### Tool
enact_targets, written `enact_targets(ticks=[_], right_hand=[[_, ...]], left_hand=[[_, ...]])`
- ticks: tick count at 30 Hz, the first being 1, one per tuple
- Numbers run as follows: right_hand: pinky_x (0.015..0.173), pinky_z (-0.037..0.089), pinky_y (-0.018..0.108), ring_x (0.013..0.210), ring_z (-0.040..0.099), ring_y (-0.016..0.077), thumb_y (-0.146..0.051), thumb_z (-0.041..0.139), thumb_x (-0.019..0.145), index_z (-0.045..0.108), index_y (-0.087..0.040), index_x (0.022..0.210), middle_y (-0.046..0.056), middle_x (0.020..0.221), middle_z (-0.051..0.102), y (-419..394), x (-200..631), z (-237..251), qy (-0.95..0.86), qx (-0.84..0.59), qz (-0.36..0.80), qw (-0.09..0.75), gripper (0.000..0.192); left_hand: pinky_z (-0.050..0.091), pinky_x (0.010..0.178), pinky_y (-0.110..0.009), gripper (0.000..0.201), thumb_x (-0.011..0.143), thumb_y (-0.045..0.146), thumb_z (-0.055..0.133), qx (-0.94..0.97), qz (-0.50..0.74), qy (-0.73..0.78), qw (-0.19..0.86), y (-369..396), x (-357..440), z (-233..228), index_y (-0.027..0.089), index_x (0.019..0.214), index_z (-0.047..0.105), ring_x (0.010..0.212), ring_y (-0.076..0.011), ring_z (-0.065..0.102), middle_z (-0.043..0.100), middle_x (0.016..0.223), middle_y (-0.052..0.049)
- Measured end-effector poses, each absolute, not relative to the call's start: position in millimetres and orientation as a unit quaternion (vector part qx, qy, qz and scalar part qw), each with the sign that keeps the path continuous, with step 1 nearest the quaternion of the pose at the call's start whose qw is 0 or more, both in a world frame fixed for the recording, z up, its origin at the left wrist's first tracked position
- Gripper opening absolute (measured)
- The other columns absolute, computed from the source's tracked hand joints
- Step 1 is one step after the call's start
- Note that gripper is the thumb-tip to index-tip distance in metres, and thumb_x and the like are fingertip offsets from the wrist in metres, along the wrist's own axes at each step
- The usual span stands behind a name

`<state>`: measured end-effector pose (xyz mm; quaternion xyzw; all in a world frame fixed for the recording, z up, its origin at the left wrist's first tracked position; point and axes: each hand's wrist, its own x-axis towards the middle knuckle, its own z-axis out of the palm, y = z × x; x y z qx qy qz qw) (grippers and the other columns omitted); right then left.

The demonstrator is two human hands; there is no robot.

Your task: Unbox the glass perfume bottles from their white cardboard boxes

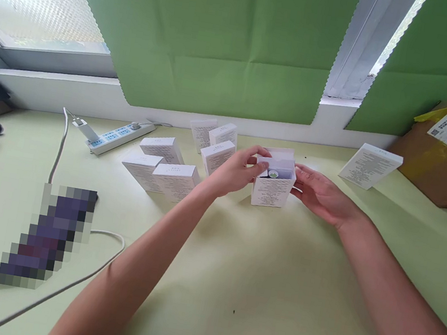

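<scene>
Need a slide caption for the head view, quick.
Left hand and right hand flank an open printed white carton, with other cartons standing to both sides on the tabletop.

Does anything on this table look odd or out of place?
Yes: one white box stands alone by the cardboard carton at right, apart from the open box and the cluster of similar boxes. At left, a dark item is pixelated beyond recognition.

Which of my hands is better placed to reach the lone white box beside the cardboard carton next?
Likely your right hand: it's nearer the lone white box, while your left hand is on the open box's opposite side.
</scene>
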<state>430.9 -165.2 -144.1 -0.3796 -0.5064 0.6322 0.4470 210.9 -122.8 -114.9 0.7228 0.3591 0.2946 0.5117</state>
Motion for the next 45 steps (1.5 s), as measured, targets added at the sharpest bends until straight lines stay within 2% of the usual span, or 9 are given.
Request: enact_targets(ticks=[5, 10, 16, 22, 24, 28, 34, 40, 45], right_hand=[[0.106, 0.039, 0.038, 0.12, 0.057, 0.0207, -0.04, 0.064, 0.089, 0.068, -0.032, 0.116, 0.0, 0.127, 0.067, -164.5, 430.1, -143.9, -0.509, -0.385, 0.633, 0.438, 0.029], [0.105, 0.039, 0.039, 0.12, 0.056, 0.0219, -0.034, 0.067, 0.087, 0.068, -0.03, 0.115, 0.001, 0.126, 0.067, -165.6, 428.7, -140.0, -0.509, -0.398, 0.616, 0.451, 0.028], [0.102, 0.042, 0.04, 0.118, 0.057, 0.0243, -0.05, 0.057, 0.092, 0.071, -0.031, 0.105, 0.001, 0.119, 0.069, -167.6, 424.3, -135.0, -0.525, -0.406, 0.584, 0.467, 0.027], [0.103, 0.043, 0.044, 0.113, 0.059, 0.0241, -0.044, 0.068, 0.085, 0.071, -0.029, 0.108, 0.001, 0.116, 0.069, -165.9, 422.0, -138.7, -0.543, -0.444, 0.545, 0.459, 0.027], [0.1, 0.045, 0.044, 0.112, 0.061, 0.0241, -0.043, 0.069, 0.085, 0.069, -0.03, 0.112, 0.002, 0.116, 0.069, -165.1, 422.3, -139.1, -0.558, -0.44, 0.529, 0.463, 0.03], [0.096, 0.047, 0.042, 0.114, 0.059, 0.0238, -0.039, 0.073, 0.082, 0.066, -0.033, 0.116, 0.001, 0.115, 0.069, -166.1, 422.8, -133.9, -0.606, -0.441, 0.437, 0.497, 0.036], [0.098, 0.047, 0.04, 0.116, 0.058, 0.0242, -0.044, 0.068, 0.085, 0.074, -0.032, 0.102, 0.0, 0.127, 0.063, -175.8, 429.3, -114.9, -0.681, -0.447, 0.365, 0.451, 0.022], [0.093, 0.05, 0.043, 0.106, 0.064, 0.0255, -0.048, 0.066, 0.086, 0.072, -0.033, 0.107, 0.001, 0.113, 0.07, -177.7, 430.2, -113.5, -0.691, -0.486, 0.353, 0.403, 0.027], [0.093, 0.053, 0.04, 0.108, 0.063, 0.0234, -0.044, 0.066, 0.086, 0.073, -0.032, 0.104, 0.0, 0.113, 0.07, -176.3, 428.2, -114.8, -0.705, -0.481, 0.333, 0.401, 0.023]], left_hand=[[0.053, 0.084, -0.035, 0.022, 0.093, 0.039, 0.056, 0.717, 0.288, 0.35, 0.53, -124.2, 208.4, -109.3, 0.024, 0.109, 0.057, 0.094, -0.0167, 0.061, 0.064, 0.098, -0.005], [0.051, 0.093, -0.035, 0.029, 0.092, 0.049, 0.054, 0.698, 0.276, 0.32, 0.578, -125.4, 204.8, -101.8, 0.023, 0.102, 0.063, 0.11, -0.0186, 0.057, 0.064, 0.11, -0.004], [0.048, 0.092, -0.036, 0.021, 0.089, 0.038, 0.061, 0.725, 0.271, 0.331, 0.54, -125.0, 203.6, -100.0, 0.023, 0.103, 0.065, 0.104, -0.0184, 0.06, 0.066, 0.107, -0.005], [0.046, 0.09, -0.034, 0.011, 0.085, 0.023, 0.061, 0.767, 0.297, 0.297, 0.485, -128.7, 204.3, -100.5, 0.022, 0.095, 0.056, 0.112, -0.0196, 0.057, 0.064, 0.108, -0.003], [0.046, 0.09, -0.034, 0.016, 0.084, 0.021, 0.062, 0.771, 0.313, 0.279, 0.478, -128.3, 203.7, -100.2, 0.023, 0.095, 0.051, 0.112, -0.0187, 0.056, 0.061, 0.113, -0.002], [0.047, 0.085, -0.032, 0.029, 0.087, 0.026, 0.062, 0.765, 0.314, 0.266, 0.495, -127.6, 201.6, -98.1, 0.028, 0.11, 0.043, 0.101, -0.0153, 0.06, 0.058, 0.124, -0.002], [0.047, 0.086, -0.033, 0.015, 0.092, 0.033, 0.056, 0.8, 0.274, 0.281, 0.453, -127.1, 201.6, -97.5, 0.021, 0.102, 0.056, 0.101, -0.017, 0.061, 0.061, 0.114, -0.004], [0.047, 0.094, -0.035, 0.028, 0.088, 0.04, 0.063, 0.813, 0.24, 0.272, 0.455, -127.5, 197.5, -94.7, 0.024, 0.111, 0.058, 0.117, -0.0211, 0.057, 0.059, 0.126, -0.005], [0.047, 0.096, -0.035, 0.022, 0.092, 0.038, 0.057, 0.823, 0.237, 0.277, 0.436, -128.1, 197.7, -93.4, 0.024, 0.107, 0.062, 0.117, -0.02, 0.058, 0.063, 0.121, -0.004]])
